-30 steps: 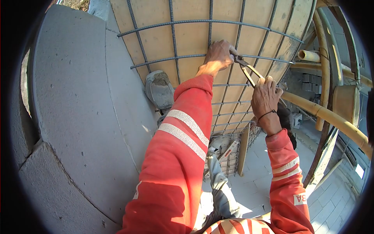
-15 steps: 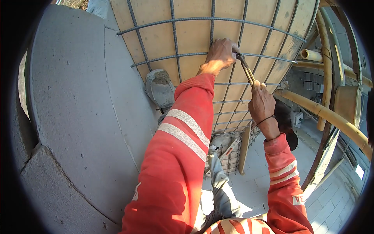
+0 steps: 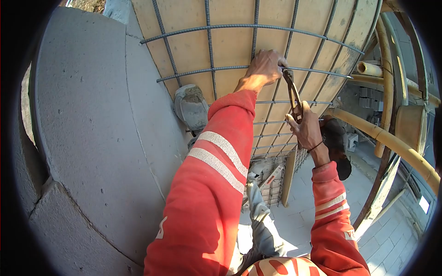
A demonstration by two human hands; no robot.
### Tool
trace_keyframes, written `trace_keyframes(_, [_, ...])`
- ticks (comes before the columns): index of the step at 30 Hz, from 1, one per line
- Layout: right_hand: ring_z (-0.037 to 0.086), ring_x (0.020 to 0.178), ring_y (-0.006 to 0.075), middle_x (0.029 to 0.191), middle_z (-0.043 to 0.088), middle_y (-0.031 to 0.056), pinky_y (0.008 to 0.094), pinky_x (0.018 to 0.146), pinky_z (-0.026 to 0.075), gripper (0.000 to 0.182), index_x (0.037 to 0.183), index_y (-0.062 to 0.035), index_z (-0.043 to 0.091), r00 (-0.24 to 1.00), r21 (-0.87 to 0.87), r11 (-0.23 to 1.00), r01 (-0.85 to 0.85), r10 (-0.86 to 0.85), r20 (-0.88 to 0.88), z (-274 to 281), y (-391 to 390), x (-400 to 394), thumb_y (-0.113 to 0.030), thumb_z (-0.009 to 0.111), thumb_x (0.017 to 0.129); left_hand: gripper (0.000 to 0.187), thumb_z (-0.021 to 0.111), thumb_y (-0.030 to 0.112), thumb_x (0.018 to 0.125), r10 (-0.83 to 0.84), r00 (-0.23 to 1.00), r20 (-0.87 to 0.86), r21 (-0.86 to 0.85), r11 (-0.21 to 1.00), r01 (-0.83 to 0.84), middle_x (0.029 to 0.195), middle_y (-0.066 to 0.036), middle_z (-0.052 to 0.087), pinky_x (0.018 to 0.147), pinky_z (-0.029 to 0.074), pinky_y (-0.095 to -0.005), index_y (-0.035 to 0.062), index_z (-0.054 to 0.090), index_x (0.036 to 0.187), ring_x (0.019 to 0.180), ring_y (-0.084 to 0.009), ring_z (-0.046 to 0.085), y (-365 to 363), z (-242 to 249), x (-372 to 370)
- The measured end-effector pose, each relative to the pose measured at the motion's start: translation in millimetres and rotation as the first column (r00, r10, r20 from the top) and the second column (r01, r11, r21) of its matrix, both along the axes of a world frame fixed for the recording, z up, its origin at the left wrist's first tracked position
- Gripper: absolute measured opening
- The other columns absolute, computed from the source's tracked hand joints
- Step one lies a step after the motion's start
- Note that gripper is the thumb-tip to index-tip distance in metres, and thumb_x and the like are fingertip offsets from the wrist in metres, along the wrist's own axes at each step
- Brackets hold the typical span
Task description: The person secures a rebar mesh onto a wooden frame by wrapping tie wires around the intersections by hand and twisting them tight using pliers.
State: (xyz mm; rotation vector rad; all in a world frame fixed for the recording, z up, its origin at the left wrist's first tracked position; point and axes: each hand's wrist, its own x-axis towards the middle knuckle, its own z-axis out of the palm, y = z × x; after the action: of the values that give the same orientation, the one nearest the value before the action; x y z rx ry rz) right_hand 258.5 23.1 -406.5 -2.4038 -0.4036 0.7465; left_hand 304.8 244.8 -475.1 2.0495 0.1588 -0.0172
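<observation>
My right hand (image 3: 307,129) is closed around the handles of a pair of pincers (image 3: 292,87), which tilt up and left. The handles are spread a little. The jaws reach a crossing in the rebar grid (image 3: 313,70), right beside the fingertips of my left hand (image 3: 267,66). My left hand is closed over the horizontal bar at that crossing, fingers bunched together. Whatever it pinches is hidden or too thin to make out. Behind the grid lies a plywood panel (image 3: 232,46).
A grey concrete surface (image 3: 87,119) fills the left side. My shoe (image 3: 191,108) rests beside the panel; the other, dark shoe (image 3: 335,142) is right of it. Bamboo poles (image 3: 391,140) and a wooden post (image 3: 382,193) stand at right. Below, a level (image 3: 270,177) leans against more mesh.
My right hand has shifted slightly down, and its grip has loosened so the pincer handles now spread apart. My left hand stays at the same crossing while the view shifts a little.
</observation>
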Motion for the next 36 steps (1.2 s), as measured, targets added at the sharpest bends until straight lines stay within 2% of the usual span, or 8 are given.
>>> trace_keyframes(5, [0.065, 0.067, 0.0327, 0.077, 0.061, 0.0186, 0.0381, 0.060, 0.051, 0.010, 0.101, -0.0007, 0.053, 0.987, 0.146, 0.982, 0.123, -0.105, -0.120, -10.5, -12.5, -0.8, 0.004, 0.054, 0.092, 0.028, 0.062, 0.003, 0.077, 0.001, 0.999, -0.042, 0.014, 1.000, -0.001, 0.096, -0.017, 0.076, 0.085, 0.058, -0.0389, 0.0071, 0.079, 0.099, 0.086, -0.0334, 0.073, -1.2, 3.6, 1.6])
trace_keyframes(10, [0.063, 0.097, 0.0381, 0.116, 0.059, 0.0180, 0.0443, 0.082, 0.052, 0.044, 0.112, -0.0027, 0.062, 0.906, -0.144, 0.978, -0.150, 0.194, 0.377, -50.2, -39.5, 8.7, 0.013, 0.048, 0.074, 0.027, 0.065, 0.006, 0.079, 0.014, 1.000, 0.015, 0.072, 0.997, -0.015, 0.092, -0.017, 0.075, 0.081, 0.058, -0.0401, 0.0101, 0.079, 0.101, 0.084, -0.0337, 0.072, -5.7, 1.8, -4.3])
trace_keyframes(13, [0.062, 0.099, 0.0422, 0.120, 0.057, 0.0205, 0.0454, 0.085, 0.052, 0.048, 0.116, -0.0010, 0.063, 0.868, -0.082, 0.988, -0.131, 0.155, 0.472, -48.5, -36.0, 3.5, 0.014, 0.047, 0.073, 0.023, 0.071, 0.013, 0.081, 0.033, 0.999, 0.025, 0.176, 0.984, -0.037, 0.090, -0.016, 0.075, 0.078, 0.058, -0.0415, 0.0160, 0.079, 0.102, 0.081, -0.0334, 0.071, -9.5, 1.6, -13.9])
trace_keyframes(14, [0.061, 0.101, 0.0448, 0.122, 0.056, 0.0211, 0.0460, 0.088, 0.051, 0.050, 0.118, 0.0022, 0.062, 0.942, -0.033, 0.992, -0.122, 0.126, 0.310, -50.9, -41.2, 2.8, 0.014, 0.046, 0.072, 0.021, 0.073, 0.016, 0.082, 0.051, 0.997, 0.066, 0.217, 0.974, -0.064, 0.090, -0.014, 0.075, 0.076, 0.058, -0.0420, 0.0184, 0.079, 0.102, 0.081, -0.0328, 0.071, -11.1, -2.1, -15.1])
trace_keyframes(19, [0.060, 0.102, 0.0455, 0.123, 0.056, 0.0195, 0.0470, 0.090, 0.050, 0.049, 0.119, 0.0040, 0.059, 0.963, -0.079, 0.994, -0.069, 0.087, 0.257, -43.1, -33.8, -9.7, 0.013, 0.048, 0.072, 0.016, 0.076, 0.022, 0.083, 0.072, 0.988, 0.140, 0.260, 0.960, -0.106, 0.091, -0.008, 0.075, 0.074, 0.057, -0.0422, 0.0227, 0.078, 0.099, 0.082, -0.0309, 0.071, -15.5, -12.2, -11.7])
trace_keyframes(21, [0.059, 0.103, 0.0455, 0.124, 0.055, 0.0196, 0.0475, 0.091, 0.050, 0.048, 0.117, 0.0036, 0.059, 0.922, -0.147, 0.988, -0.046, 0.099, 0.375, -42.2, -30.8, -10.4, 0.013, 0.048, 0.071, 0.014, 0.075, 0.021, 0.084, 0.066, 0.986, 0.154, 0.248, 0.963, -0.103, 0.092, -0.006, 0.075, 0.075, 0.057, -0.0412, 0.0210, 0.079, 0.097, 0.083, -0.0302, 0.071, -15.1, -10.9, -12.9])
trace_keyframes(29, [0.060, 0.106, 0.0424, 0.123, 0.057, 0.0180, 0.0439, 0.092, 0.051, 0.051, 0.118, -0.0006, 0.061, 0.950, 0.009, 0.991, -0.131, 0.123, 0.288, -50.2, -40.7, 7.8, 0.015, 0.047, 0.071, 0.011, 0.076, 0.022, 0.084, 0.065, 0.985, 0.160, 0.186, 0.978, -0.095, 0.092, -0.008, 0.075, 0.074, 0.056, -0.0405, 0.0184, 0.079, 0.095, 0.082, -0.0306, 0.071, -12.6, -15.2, -9.1])
trace_keyframes(36, [0.064, 0.094, 0.0370, 0.106, 0.060, 0.0119, 0.0444, 0.081, 0.051, 0.031, 0.096, -0.0049, 0.063, 0.954, -0.073, 0.988, -0.135, 0.149, 0.260, -44.6, -44.4, 19.7, 0.012, 0.049, 0.075, 0.011, 0.074, 0.021, 0.086, 0.047, 0.984, 0.172, 0.261, 0.961, -0.092, 0.091, -0.011, 0.075, 0.078, 0.056, -0.0418, 0.0186, 0.079, 0.095, 0.082, -0.0334, 0.070, -11.9, -12.8, -11.1])
